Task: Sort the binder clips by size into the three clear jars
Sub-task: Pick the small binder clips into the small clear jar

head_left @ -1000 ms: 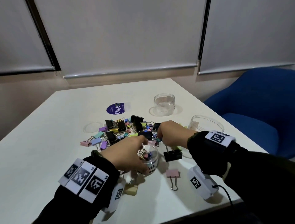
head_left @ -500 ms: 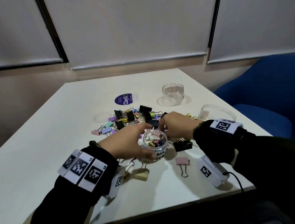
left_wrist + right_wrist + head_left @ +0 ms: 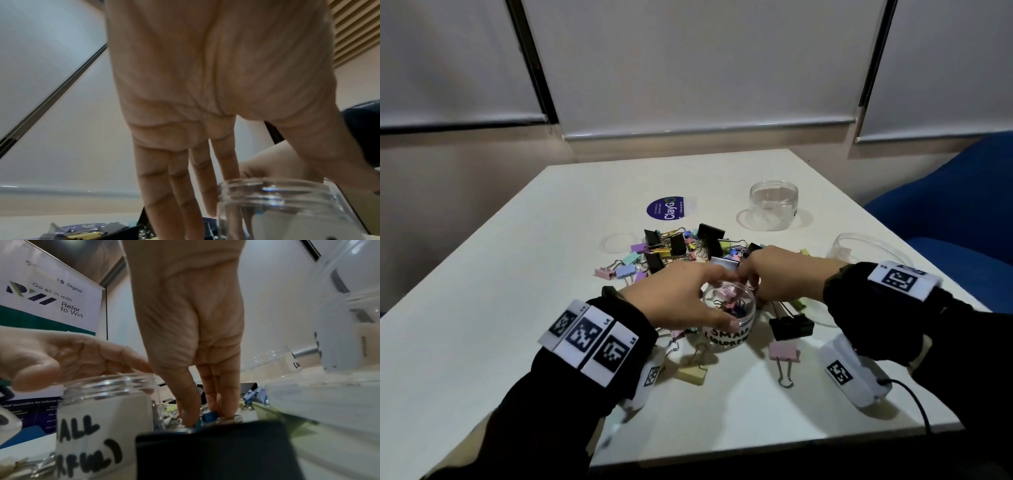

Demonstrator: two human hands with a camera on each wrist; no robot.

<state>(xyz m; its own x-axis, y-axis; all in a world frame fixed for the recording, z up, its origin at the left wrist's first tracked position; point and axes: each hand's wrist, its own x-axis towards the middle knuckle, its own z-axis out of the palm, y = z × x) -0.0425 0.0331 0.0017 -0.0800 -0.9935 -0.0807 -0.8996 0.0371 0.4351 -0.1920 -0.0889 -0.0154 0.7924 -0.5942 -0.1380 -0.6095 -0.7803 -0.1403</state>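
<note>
A small clear jar (image 3: 727,337) labelled "SMALL" stands at the table's near middle with several small coloured clips inside. My left hand (image 3: 722,298) holds it, thumb on the near wall and fingers (image 3: 180,186) straight down the far side. Just behind the jar (image 3: 102,410), my right hand (image 3: 748,277) reaches down into the binder clip pile (image 3: 681,250). In the right wrist view my right hand (image 3: 201,418) pinches a small blue clip (image 3: 210,416) at its fingertips. An empty mid-size jar (image 3: 774,205) stands at the back right. A wide jar (image 3: 873,253) sits behind my right wrist.
A large black clip (image 3: 791,325), a pink clip (image 3: 784,353) and a yellow clip (image 3: 691,373) lie near the small jar. A purple lid (image 3: 669,207) and a clear lid (image 3: 618,241) lie behind the pile. A blue chair (image 3: 962,212) stands past the table's right edge.
A pink clip now lies on top inside the small jar. My right hand's fingers have come down to the pile just behind it. My left hand keeps its hold on the jar.
</note>
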